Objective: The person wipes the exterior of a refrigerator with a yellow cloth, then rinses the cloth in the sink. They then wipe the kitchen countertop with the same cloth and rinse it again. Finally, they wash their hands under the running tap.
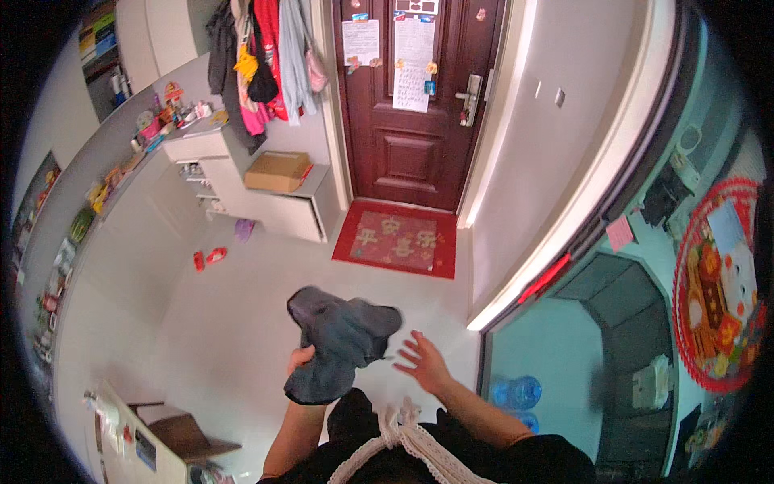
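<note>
A dark grey cloth item (338, 339), perhaps a folded garment or a fabric hat, is held up in front of my body. My left hand (300, 359) grips its left edge, with the thumb side showing and the other fingers hidden behind the fabric. To the right of the cloth, my right hand (425, 364) is apart from it, fingers spread and holding nothing. A cream lace tie (399, 426) hangs over my dark clothing below the hands.
Ahead are a dark red door (406, 139) and a red doormat (396, 239). Red slippers (208, 258) lie on the floor. A cardboard box (277, 171) tops a low cabinet. A brown chair (190, 435) stands lower left; blue water bottles (523, 392) stand behind glass at right.
</note>
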### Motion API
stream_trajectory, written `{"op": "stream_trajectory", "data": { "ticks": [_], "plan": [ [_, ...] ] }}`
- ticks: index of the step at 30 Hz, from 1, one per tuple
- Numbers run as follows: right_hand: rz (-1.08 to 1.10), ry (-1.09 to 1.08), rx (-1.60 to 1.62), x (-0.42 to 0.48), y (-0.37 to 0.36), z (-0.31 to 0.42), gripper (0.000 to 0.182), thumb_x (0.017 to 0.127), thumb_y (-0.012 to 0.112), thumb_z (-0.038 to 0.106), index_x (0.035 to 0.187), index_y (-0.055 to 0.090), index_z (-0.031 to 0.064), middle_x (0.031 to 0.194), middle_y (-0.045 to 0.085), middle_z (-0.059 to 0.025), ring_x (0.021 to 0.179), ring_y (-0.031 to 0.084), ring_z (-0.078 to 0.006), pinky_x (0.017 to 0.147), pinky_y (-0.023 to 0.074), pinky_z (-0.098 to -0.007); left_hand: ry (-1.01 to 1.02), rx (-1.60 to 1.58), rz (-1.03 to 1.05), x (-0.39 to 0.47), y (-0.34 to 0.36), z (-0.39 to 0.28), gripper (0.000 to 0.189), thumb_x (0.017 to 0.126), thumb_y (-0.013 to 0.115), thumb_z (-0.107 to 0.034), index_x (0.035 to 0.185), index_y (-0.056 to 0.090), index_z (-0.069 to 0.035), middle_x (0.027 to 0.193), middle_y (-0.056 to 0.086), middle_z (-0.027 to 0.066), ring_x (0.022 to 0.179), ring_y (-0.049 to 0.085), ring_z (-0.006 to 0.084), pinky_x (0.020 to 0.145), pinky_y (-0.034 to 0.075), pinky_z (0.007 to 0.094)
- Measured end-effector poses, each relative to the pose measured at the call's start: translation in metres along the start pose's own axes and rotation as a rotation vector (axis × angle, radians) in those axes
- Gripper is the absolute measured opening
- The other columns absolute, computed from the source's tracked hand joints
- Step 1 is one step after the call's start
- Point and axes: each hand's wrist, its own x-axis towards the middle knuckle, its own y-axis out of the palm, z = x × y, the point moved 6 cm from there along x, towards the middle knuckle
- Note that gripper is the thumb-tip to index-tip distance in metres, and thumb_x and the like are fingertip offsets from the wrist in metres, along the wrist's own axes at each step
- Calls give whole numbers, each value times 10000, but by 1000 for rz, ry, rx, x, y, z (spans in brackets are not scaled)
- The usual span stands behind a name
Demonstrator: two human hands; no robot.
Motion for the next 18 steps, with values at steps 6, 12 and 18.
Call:
{"op": "stream_trajectory", "data": {
  "ticks": [6,12,18],
  "plan": [
    [542,107,339,115,155,63,645,911,366,548,1393,366,119,1372,423,-149,1245,422,-326,1039,330,-540,-362,-170,-19,169,-81,40,647,731,597,-239,1309,414,-11,1293,482,184,1160,488,343,1024,373,464],
    [368,-75,537,233,190,149,621,906,380,499,1351,415,68,1357,448,-156,1221,454,-329,1080,303,-475,-793,-325,64,316,-101,15,623,789,563,-193,1341,372,24,1306,483,191,1181,489,324,1039,364,456],
    [262,-575,214,305,219,273,515,946,390,390,1360,396,84,1353,456,-112,1225,448,-287,1074,311,-444,-1116,-114,96,447,-146,34,530,855,569,-213,1307,429,27,1183,586,168,984,626,268,912,504,376]
  ]
}}
